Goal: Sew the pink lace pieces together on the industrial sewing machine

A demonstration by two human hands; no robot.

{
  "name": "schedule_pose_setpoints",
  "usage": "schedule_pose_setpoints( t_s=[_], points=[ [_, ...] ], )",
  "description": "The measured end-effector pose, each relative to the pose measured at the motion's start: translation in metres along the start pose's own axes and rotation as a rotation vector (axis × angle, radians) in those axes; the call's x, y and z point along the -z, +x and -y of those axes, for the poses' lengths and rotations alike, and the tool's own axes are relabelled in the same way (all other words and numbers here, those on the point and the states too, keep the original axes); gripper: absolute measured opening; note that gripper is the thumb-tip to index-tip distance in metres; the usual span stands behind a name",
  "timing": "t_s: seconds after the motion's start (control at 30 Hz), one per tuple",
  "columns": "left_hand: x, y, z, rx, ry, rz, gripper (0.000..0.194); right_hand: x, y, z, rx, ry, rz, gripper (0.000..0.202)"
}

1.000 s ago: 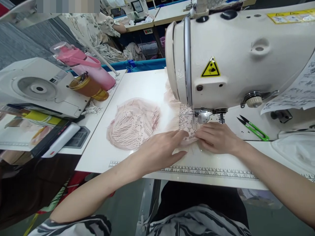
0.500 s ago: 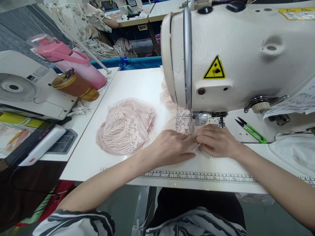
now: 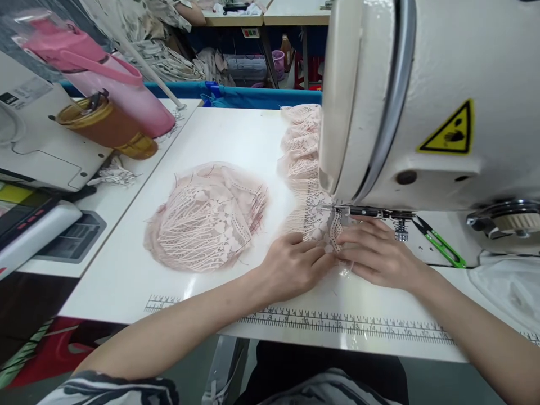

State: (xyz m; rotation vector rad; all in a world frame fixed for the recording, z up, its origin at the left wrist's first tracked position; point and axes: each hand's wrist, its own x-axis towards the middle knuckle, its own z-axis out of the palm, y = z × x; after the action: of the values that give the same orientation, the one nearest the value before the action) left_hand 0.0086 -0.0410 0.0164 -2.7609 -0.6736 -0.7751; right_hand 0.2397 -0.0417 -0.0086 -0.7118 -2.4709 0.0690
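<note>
Pale pink lace fabric (image 3: 314, 222) runs under the sewing machine (image 3: 375, 112), at its presser foot (image 3: 337, 209), and lies bunched behind it. My left hand (image 3: 295, 264) is closed on the near edge of the lace, fingers curled, left of the foot. Just in front of the foot, my right hand (image 3: 382, 253) holds the lace edge at its fingertips, with its thumb hidden. The two hands' fingertips almost meet. To the left of my left hand lies a separate rounded pile of pink lace (image 3: 206, 219) with loose threads.
Green-handled thread snips (image 3: 441, 242) lie right of the foot. A printed ruler scale (image 3: 304, 320) follows the table's front edge. At left stand a pink bottle (image 3: 113, 79) and a brown cup (image 3: 107, 126). White fabric (image 3: 508, 287) lies at right. A co-worker's arm (image 3: 189, 12) shows at the back.
The view has moved closer, so the machine looks larger and farther right. More bunched lace shows behind it. My left fingers are more curled; both hands remain at the lace edge.
</note>
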Motion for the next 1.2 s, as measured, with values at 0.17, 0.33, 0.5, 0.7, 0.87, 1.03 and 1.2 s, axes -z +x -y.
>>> schedule_pose_setpoints(
  t_s=[0.17, 0.33, 0.5, 0.7, 0.87, 1.03, 1.2],
  points=[
    [-0.002, -0.001, 0.005, -0.042, 0.071, -0.018, 0.02, 0.001, -0.001, -0.002, 0.009, 0.06, -0.049, 0.022],
    [-0.009, -0.003, 0.013, -0.016, -0.029, 0.064, 0.031, 0.005, 0.008, 0.0, 0.032, 0.075, -0.143, 0.014],
    [-0.014, -0.009, 0.015, 0.009, -0.075, 0.213, 0.045, 0.009, 0.014, 0.003, 0.051, 0.064, -0.139, 0.014],
    [-0.014, -0.008, 0.013, 0.034, -0.057, 0.198, 0.046, 0.011, 0.017, 0.005, 0.072, 0.043, -0.167, 0.011],
    [-0.014, -0.009, 0.014, 0.028, -0.061, 0.218, 0.047, 0.009, 0.016, 0.006, 0.075, -0.011, -0.161, 0.014],
    [-0.011, -0.004, 0.012, 0.018, -0.056, 0.109, 0.034, 0.005, 0.011, 0.004, 0.045, -0.009, -0.12, 0.013],
    [-0.007, 0.0, 0.006, -0.085, -0.045, -0.052, 0.004, 0.004, 0.008, 0.0, -0.062, 0.006, -0.057, 0.011]
  ],
)
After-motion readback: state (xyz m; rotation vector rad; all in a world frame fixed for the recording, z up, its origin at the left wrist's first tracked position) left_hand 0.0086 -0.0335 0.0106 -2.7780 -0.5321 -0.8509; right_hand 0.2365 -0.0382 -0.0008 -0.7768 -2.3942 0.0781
